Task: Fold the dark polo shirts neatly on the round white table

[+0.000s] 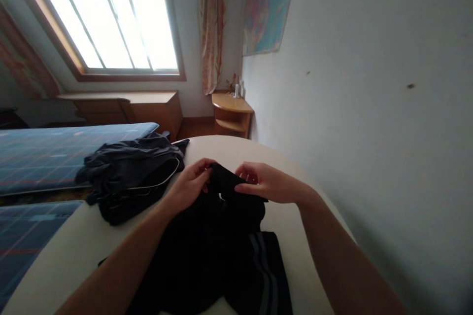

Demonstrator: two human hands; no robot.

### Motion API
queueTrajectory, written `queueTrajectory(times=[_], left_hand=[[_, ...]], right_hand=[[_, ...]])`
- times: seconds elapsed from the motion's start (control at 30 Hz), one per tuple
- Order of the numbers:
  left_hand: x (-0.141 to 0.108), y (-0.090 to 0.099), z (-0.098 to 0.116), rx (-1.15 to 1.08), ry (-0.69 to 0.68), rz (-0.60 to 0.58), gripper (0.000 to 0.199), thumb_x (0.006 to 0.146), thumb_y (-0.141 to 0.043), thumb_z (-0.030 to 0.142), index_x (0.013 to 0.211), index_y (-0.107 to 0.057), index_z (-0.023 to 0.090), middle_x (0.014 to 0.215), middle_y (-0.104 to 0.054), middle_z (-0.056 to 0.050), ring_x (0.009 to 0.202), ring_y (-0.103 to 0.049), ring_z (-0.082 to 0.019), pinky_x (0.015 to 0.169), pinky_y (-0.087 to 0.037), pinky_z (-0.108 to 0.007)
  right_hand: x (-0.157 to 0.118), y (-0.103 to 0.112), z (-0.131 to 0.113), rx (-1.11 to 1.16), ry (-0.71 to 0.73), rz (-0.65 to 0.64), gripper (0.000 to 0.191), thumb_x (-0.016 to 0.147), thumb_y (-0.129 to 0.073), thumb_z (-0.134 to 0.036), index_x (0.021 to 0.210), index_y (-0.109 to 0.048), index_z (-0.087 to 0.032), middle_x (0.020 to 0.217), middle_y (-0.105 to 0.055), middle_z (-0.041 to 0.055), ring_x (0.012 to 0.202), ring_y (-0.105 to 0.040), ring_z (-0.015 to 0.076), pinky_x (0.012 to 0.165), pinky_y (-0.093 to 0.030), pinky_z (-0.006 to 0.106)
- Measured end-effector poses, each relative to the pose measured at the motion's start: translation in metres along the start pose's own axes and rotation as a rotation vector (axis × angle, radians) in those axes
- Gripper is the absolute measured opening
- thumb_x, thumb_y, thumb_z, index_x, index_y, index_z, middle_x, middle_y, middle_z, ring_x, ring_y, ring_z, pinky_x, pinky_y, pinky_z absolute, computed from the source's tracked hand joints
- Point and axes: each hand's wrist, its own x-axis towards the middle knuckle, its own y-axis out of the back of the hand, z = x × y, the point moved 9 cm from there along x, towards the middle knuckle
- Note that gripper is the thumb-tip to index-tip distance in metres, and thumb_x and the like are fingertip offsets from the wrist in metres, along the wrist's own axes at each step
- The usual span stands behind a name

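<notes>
A black garment (pixel 221 246) with two grey stripes near its right side lies across the round pale table (pixel 306 256). Its upper edge is raised between my two hands. My left hand (pixel 190 184) pinches the upper left corner of that edge between thumb and fingers. On the right, my right hand (pixel 258 182) has its thumb in front of the fabric and its curled fingers behind, gripping the same edge. A small gap shows in the cloth below my hands.
A heap of dark clothes (pixel 129 172) with white piping sits at the table's left edge. Beyond it are blue plaid mattresses (pixel 66 152). A wooden corner shelf (pixel 232 103) stands behind the table, and a white wall (pixel 369 122) runs along the right.
</notes>
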Motion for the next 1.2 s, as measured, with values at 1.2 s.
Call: queueTrajectory(times=[1.2], left_hand=[[-0.061,-0.048,0.049,0.705,-0.245,-0.601,0.019,0.076,-0.058,0.013,0.087,-0.069,0.024,0.093,-0.068,-0.001,0.090,-0.063,-0.019,0.083,-0.048,-0.029]], right_hand=[[0.012,-0.014,0.076,-0.230,-0.349,-0.086,0.040,0.077,-0.062,-0.022,0.115,-0.072,-0.014,0.071,-0.071,0.0041,0.055,-0.060,0.0135,0.050,-0.043,0.023]])
